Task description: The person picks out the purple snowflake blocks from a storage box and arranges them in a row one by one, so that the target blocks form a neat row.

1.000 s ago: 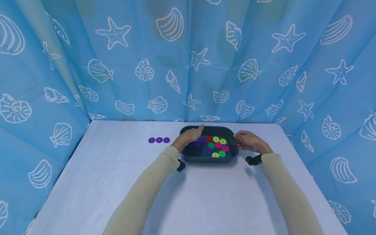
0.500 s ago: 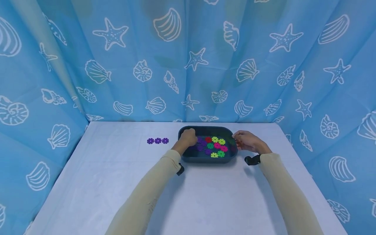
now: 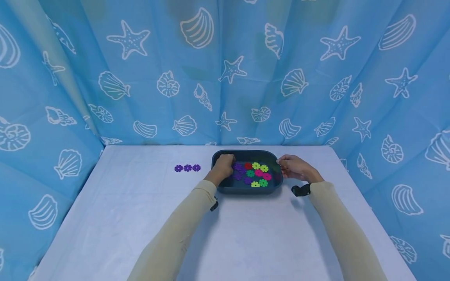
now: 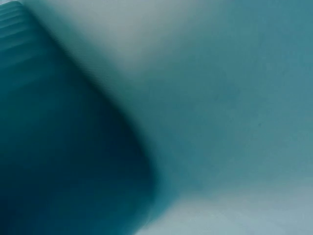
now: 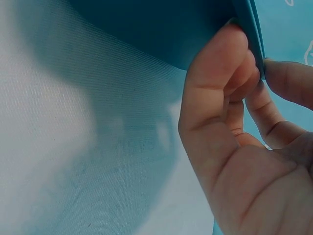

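A dark plastic tray holds several flower-shaped discs: purple ones on the left, a red disc, yellow discs, pink discs and green discs. My left hand reaches into the tray's left end, beside the purple discs, its fingertips hidden; I cannot tell whether it holds a disc. The right hand pinches the tray's right rim, thumb on one side and fingers on the other, as the right wrist view shows. Only the tray's blurred side fills the left wrist view.
Three purple discs lie in a row on the white tablecloth, left of the tray. Behind the table hangs a blue curtain printed with shells and starfish. Each wrist wears a black camera mount.
My left hand has gone from over the tray's left part down into its left end, fingertips now out of sight, uncovering purple discs. The right hand stays at the rim.
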{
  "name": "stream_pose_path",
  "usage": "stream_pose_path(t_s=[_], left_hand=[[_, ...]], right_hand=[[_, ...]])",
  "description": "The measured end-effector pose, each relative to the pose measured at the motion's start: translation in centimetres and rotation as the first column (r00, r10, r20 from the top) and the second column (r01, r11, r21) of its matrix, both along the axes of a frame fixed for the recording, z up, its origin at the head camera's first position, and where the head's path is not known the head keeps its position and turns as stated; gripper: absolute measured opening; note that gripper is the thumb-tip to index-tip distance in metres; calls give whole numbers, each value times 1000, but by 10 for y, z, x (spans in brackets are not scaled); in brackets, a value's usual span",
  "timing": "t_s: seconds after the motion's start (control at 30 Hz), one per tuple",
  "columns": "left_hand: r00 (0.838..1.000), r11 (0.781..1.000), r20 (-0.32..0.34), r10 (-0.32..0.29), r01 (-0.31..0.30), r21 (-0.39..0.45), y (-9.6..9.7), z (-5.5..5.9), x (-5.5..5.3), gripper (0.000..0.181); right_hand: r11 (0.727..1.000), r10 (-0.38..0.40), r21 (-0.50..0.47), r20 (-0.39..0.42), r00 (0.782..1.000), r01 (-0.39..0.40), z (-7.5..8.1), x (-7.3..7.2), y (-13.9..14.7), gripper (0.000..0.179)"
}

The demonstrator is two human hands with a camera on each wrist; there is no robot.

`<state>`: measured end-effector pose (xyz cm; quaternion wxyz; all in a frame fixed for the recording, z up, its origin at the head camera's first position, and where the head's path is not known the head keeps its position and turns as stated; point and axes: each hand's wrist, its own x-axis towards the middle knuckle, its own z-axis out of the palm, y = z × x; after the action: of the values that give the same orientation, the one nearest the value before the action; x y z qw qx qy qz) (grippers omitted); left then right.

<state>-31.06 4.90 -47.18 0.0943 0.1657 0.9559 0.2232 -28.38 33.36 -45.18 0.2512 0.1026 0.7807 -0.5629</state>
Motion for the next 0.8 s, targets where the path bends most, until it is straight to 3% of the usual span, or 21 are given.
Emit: stream_pose_path(t_s=[0.33,0.63,0.8], left_hand=[[999,999,-24,-36,35,-19,1,-4,-1,37],[999,1000,-54,7,-6,23,6,-12,3,37],[998,999,-64,20,-18,29,7,-10,5,35]], right_hand=[[999,-25,-27,4,1000,25,1,0,-3,30],[999,-37,-20,7,999,37,2,2,-3,31],[999,-33,-21,2,999,33,2,1,-3,29]])
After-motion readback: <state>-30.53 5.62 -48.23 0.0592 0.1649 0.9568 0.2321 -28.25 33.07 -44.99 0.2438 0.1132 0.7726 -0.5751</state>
